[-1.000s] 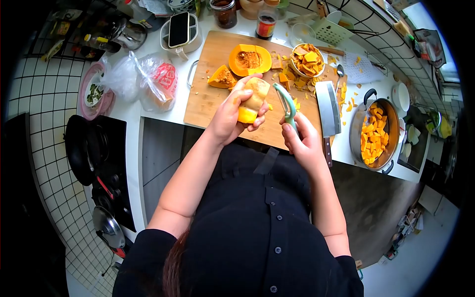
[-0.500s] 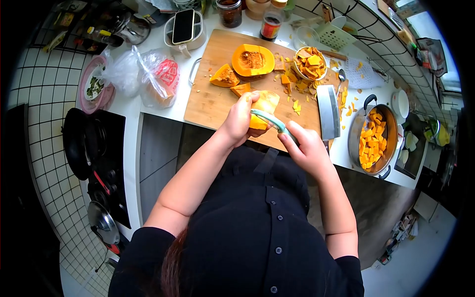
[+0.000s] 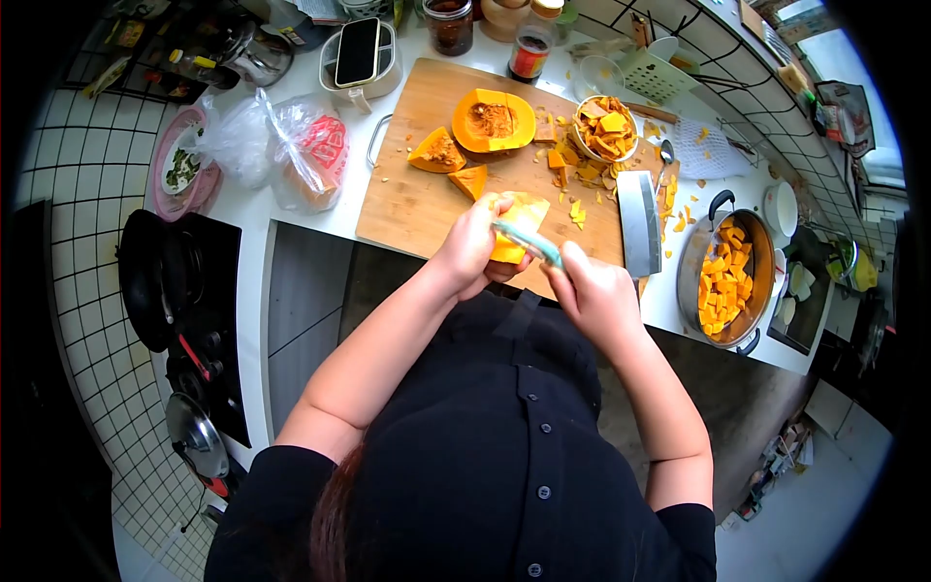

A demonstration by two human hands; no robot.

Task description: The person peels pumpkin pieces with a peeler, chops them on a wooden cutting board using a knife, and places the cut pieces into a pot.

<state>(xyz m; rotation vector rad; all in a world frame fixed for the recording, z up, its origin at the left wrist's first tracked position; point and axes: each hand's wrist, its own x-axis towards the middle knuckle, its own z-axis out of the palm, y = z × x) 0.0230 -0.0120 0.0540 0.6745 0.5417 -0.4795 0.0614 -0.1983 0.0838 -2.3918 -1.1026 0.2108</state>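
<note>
Peeler (image 3: 532,243): moved onto pumpkin piece (image 3: 525,209) since first frame
Board (image 3: 407,209): half (image 3: 521,118), two wedges (image 3: 469,182) left uncubed
Left hand (image 3: 468,247): grip closed round piece
Right hand (image 3: 597,294): grip clenched on peeler
Bowl (image 3: 583,145): heaped with peelings (image 3: 609,122)
Pot (image 3: 690,281): cubes (image 3: 725,281) already cut

The peeler (image 3: 527,242) is pale green, set against the vivid orange-yellow of the squash piece (image 3: 519,211), while the squash half (image 3: 495,120) is bright orange with a deeper orange middle, on a warm tan cutting board (image 3: 407,199). Orange cubes (image 3: 723,291) fill a silver-grey pot (image 3: 689,281) with black handles, and the surface (image 3: 242,291) is white. The plastic bag (image 3: 312,160) is clear with red print, the basin (image 3: 204,186) is pink, and the wall tiles (image 3: 82,262) are white with a black grid of lines.
</note>
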